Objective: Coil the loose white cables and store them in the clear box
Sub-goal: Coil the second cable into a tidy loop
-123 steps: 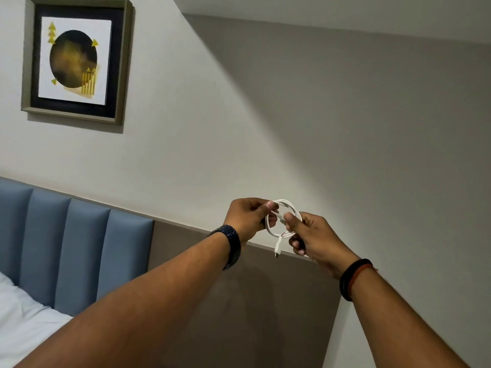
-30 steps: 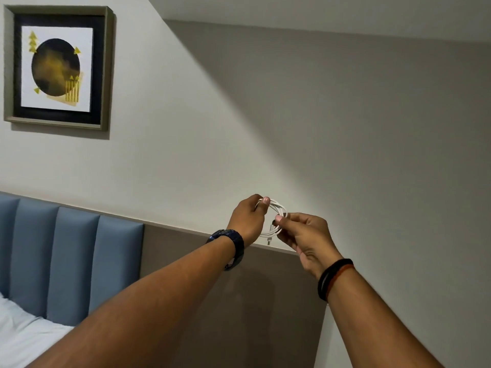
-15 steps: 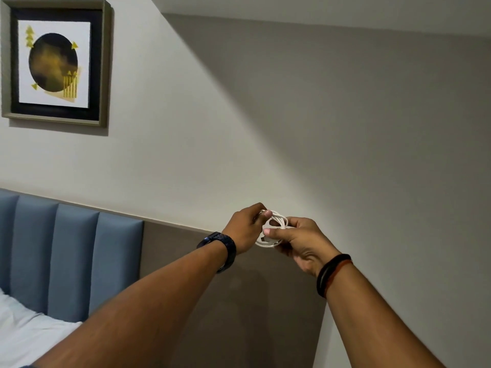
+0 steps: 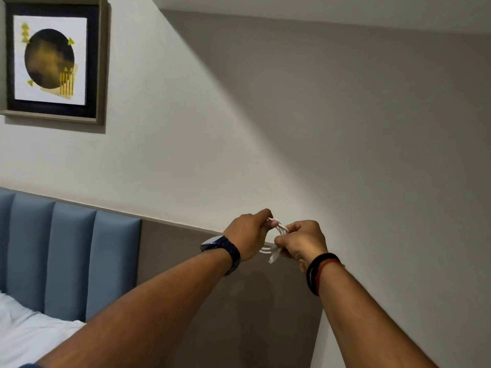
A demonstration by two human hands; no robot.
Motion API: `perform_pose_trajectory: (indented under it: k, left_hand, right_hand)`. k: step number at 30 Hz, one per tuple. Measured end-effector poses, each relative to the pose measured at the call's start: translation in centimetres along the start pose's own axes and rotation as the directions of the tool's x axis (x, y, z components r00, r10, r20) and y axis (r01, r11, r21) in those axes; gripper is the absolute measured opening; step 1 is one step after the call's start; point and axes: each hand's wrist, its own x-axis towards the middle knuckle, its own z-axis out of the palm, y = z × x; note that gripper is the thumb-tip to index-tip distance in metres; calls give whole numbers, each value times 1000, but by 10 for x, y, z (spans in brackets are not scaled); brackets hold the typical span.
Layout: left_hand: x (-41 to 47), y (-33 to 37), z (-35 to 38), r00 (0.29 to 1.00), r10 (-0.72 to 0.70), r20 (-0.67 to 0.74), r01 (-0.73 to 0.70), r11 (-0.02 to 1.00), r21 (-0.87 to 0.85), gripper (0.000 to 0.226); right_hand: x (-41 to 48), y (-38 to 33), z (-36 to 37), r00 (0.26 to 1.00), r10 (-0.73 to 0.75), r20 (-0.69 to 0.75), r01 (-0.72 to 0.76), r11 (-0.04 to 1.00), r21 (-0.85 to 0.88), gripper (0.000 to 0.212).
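Note:
A white cable (image 4: 282, 229), wound into a small tight coil, hangs in the air in front of the wall between both hands. My left hand (image 4: 249, 235), with a dark watch on the wrist, pinches the coil's upper left side. On the coil's right side my right hand (image 4: 303, 241), with dark bands on the wrist, is closed, and a short white plug end sticks out below its fingers. Most of the coil is hidden by the fingers. No clear box is in view.
A blue padded headboard (image 4: 69, 258) and white bedding (image 4: 29, 333) lie at the lower left. A brown wall panel (image 4: 239, 301) runs behind my arms. A framed picture (image 4: 53, 59) hangs at the upper left on the pale wall.
Both hands have kept hold of the coil and drawn closer together. The coil has become smaller and tighter, and the plug end now hangs under my right hand's fingers.

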Motion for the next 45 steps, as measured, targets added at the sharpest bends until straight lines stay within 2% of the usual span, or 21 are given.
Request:
perform_pose_trajectory:
  k: [5, 9, 14, 17, 21, 24, 28, 31, 33, 35, 39, 42, 45]
  left_hand:
    - [1, -9, -3, 992, -122, 24, 123, 990, -70, 29]
    - [1, -16, -6, 983, -169, 65, 177, 975, -132, 29]
    - [1, -22, -14, 981, -180, 74, 190, 969, -159, 28]
    - [-1, -16, -13, 979, -203, 31, 204, 948, -246, 33]
    - [-2, -7, -13, 949, -316, 1, 279, 835, -475, 36]
    - [-4, -4, -12, 937, -351, 7, 296, 781, -550, 37]
    - [-7, -2, -6, 922, -386, 12, 311, 724, -616, 37]
    - [-8, -2, -2, 915, -404, 6, 313, 698, -644, 37]
    - [-9, -1, 0, 915, -404, -7, 306, 703, -642, 37]
    - [-9, -1, 1, 915, -403, -29, 297, 720, -627, 36]
    - [-10, -4, 4, 909, -410, -75, 272, 719, -639, 35]
    - [-13, -5, 6, 924, -375, -73, 257, 751, -608, 36]
    - [-19, -12, 8, 954, -298, -43, 236, 828, -509, 34]
  right_hand:
    - [-6, 0, -4, 987, -50, 153, 67, 992, -106, 28]
    - [-11, 0, -8, 984, -60, 170, 101, 965, -242, 39]
    - [-14, 7, -10, 964, -103, 244, 156, 966, -207, 19]
    - [-10, 10, -5, 961, -201, 187, 241, 944, -226, 18]
    - [-7, 13, 1, 951, -304, 58, 310, 937, -163, 15]
    - [-4, 15, 5, 935, -355, -25, 347, 925, -151, 12]
    - [-5, 17, 11, 958, -283, -52, 280, 959, -53, 11]
    - [-7, 18, 13, 990, -130, -57, 138, 974, 182, 15]
    - [-9, 17, 14, 998, -56, 9, 49, 931, 361, 17]
    - [-9, 14, 14, 997, -11, 72, -23, 889, 458, 16]
    - [-13, 9, 14, 992, -11, 129, -56, 863, 502, 3]
    - [-14, 12, 13, 995, -35, 88, -6, 904, 428, 13]
    - [-10, 19, 8, 996, -13, 93, -28, 903, 429, 15]
